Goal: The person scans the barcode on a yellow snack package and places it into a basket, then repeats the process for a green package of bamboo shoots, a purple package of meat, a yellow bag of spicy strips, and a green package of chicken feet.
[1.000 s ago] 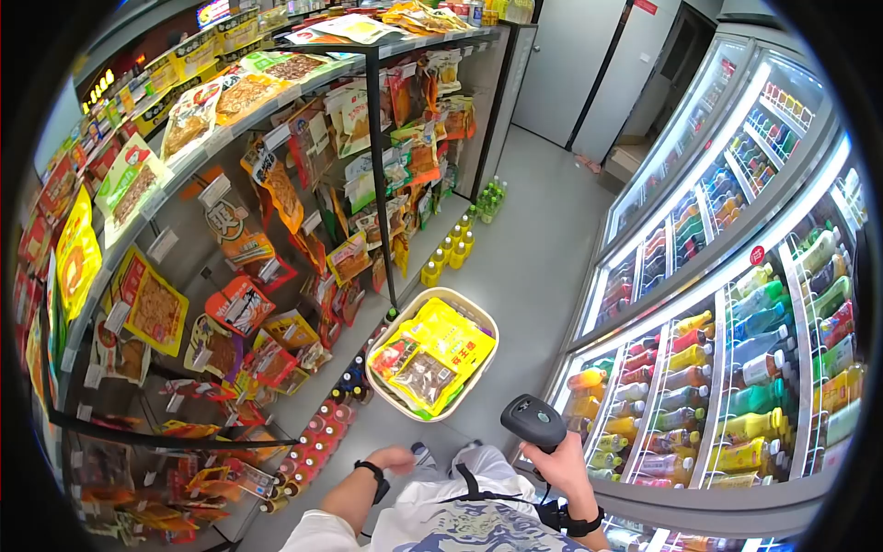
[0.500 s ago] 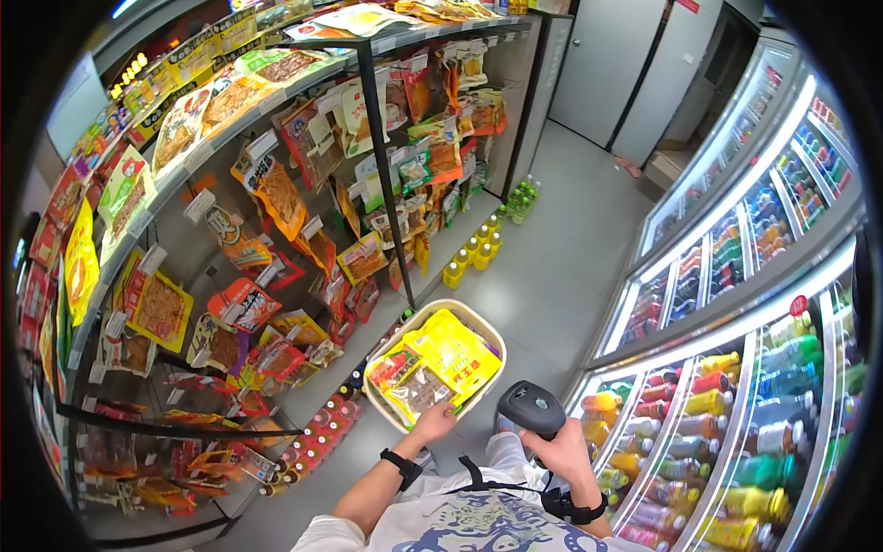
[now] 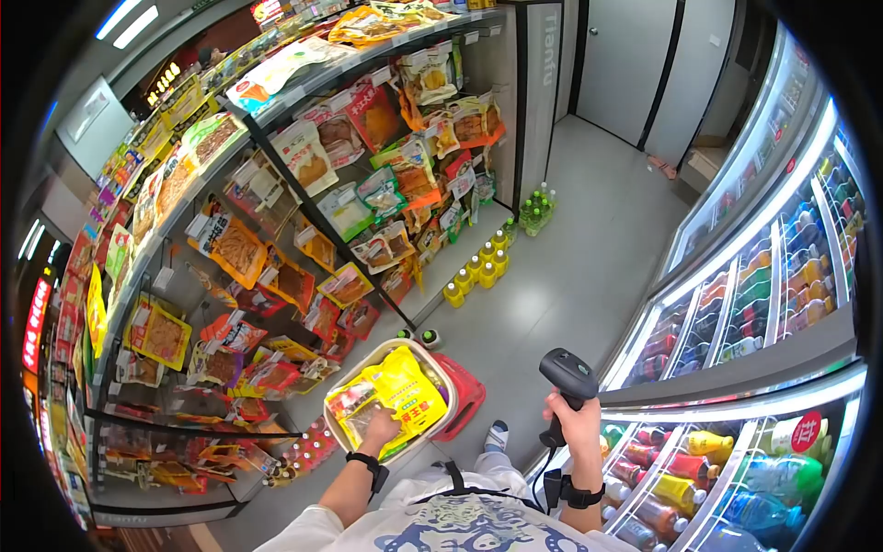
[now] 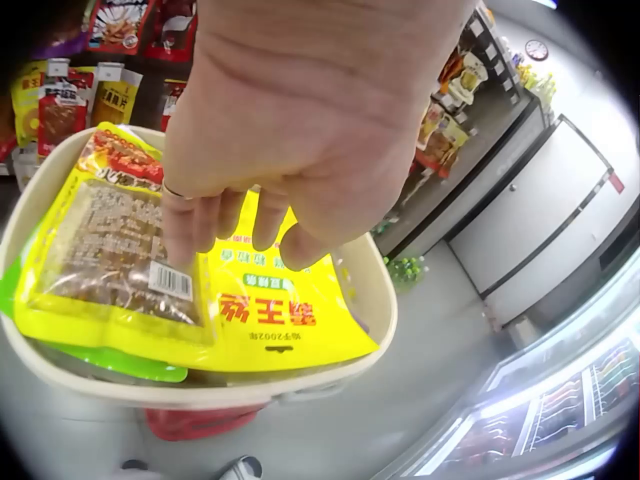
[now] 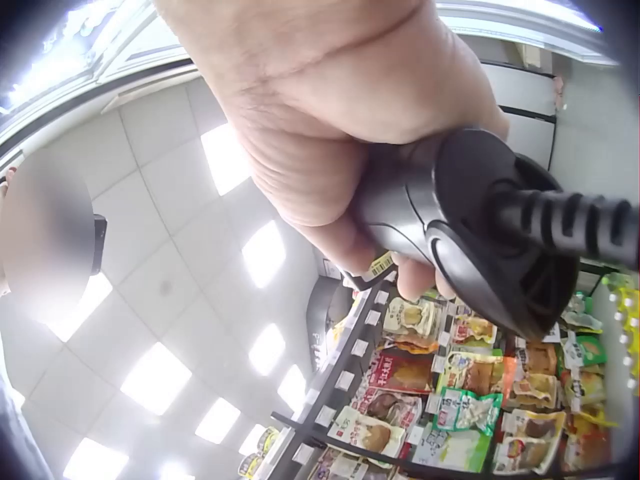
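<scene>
A cream plastic basket (image 4: 250, 388) holds yellow snack packets (image 3: 409, 396), one with a see-through window and a barcode label (image 4: 172, 280). Above them, my left hand (image 3: 381, 431) reaches down into the basket, its loosely bent fingers right at the packets' surface beside the barcode. In the left wrist view the palm hides part of the packets. My right hand (image 3: 578, 423) grips the handle of a black barcode scanner (image 3: 567, 371), raised to the right of the basket, with its cable (image 5: 570, 222) running from the handle's base.
A rack of hanging snack packets (image 3: 225, 244) curves along the left. Lit drink coolers (image 3: 685, 478) line the right side. Yellow-capped bottles (image 3: 478, 271) stand on the floor ahead, pink ones (image 3: 308, 446) by the rack. A red stool-like thing (image 3: 467, 396) is under the basket.
My left hand has moved forward from near my body onto the packets in the basket. My right hand has lifted the scanner and tipped it more upright. The head view has shifted.
</scene>
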A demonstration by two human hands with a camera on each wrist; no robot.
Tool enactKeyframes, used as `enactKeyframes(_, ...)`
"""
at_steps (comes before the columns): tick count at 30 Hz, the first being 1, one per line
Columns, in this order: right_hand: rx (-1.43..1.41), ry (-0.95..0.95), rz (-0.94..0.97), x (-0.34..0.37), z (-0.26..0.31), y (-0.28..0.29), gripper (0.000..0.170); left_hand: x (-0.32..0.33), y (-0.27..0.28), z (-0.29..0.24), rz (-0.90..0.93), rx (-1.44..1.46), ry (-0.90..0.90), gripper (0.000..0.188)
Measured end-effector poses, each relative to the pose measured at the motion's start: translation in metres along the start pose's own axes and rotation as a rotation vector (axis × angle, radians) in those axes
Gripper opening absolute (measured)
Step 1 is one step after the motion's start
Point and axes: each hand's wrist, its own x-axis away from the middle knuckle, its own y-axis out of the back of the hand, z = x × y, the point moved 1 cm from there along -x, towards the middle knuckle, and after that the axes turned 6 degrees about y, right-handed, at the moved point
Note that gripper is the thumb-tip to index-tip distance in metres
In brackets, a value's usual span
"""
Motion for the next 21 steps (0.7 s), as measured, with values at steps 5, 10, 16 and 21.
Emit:
enactKeyframes(5,-0.019,-0.018,-0.062,-0.011,-0.001,0.023,0.016,-0.002,-0.032,0.015,0.157,-0.332,-0.043,0.038)
enactKeyframes(10,0.016,-0.014,-0.072,-0.017,0.011,0.020,0.016,0.013,-0.046,0.011,-0.030,-0.085,0.091,0.030)
enactKeyframes(16,0.100,0.048,0.012,-0.020,0.030,0.004,0.015,0.020,-0.034,-0.012,0.071,-0.068,0.195,0.043)
enactKeyframes(21,0.066,0.032,0.057,-0.037,0.031,-0.007,0.014,0.023,-0.031,-0.014,0.058,-0.063,0.225,0.041)
